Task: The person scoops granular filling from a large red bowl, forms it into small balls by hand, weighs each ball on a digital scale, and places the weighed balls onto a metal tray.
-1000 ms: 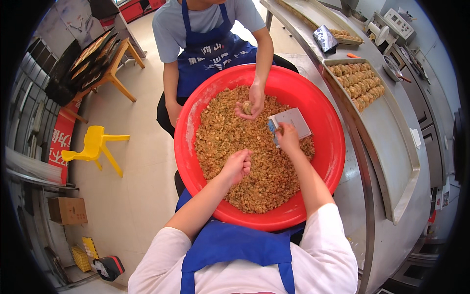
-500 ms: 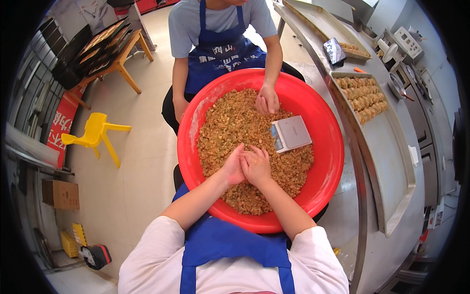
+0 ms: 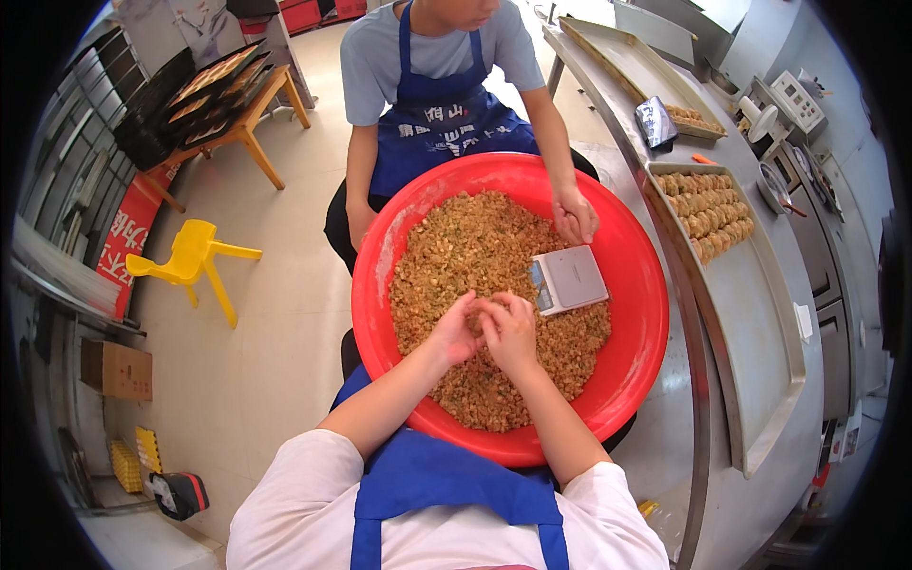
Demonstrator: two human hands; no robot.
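Observation:
My left hand (image 3: 456, 332) and my right hand (image 3: 511, 334) meet over the near middle of a large red basin (image 3: 638, 332). Between their curled fingers is a small brown ball of filling (image 3: 478, 321), partly hidden by the fingers. Beneath them the basin holds a wide heap of crumbly brown filling (image 3: 456, 247) with green flecks. A flat kitchen scale (image 3: 573, 277) rests on the heap to the right of my hands. Past the scale, a co-worker's hand (image 3: 576, 217) hangs with bent fingers near the basin's far right wall; whether it holds anything is hidden.
On the right, a metal table (image 3: 679, 380) carries a long tray (image 3: 760, 361) with rows of shaped balls (image 3: 705, 211), a phone (image 3: 654, 123) and a second tray (image 3: 632, 62). Opposite me sits a person in a blue apron (image 3: 442, 114). A yellow chair (image 3: 190, 256) stands at left.
My hands have gone from pressed together to cupped around the ball, which now shows. The co-worker's hand has moved right, from over the filling to beyond the scale. The view has shifted slightly.

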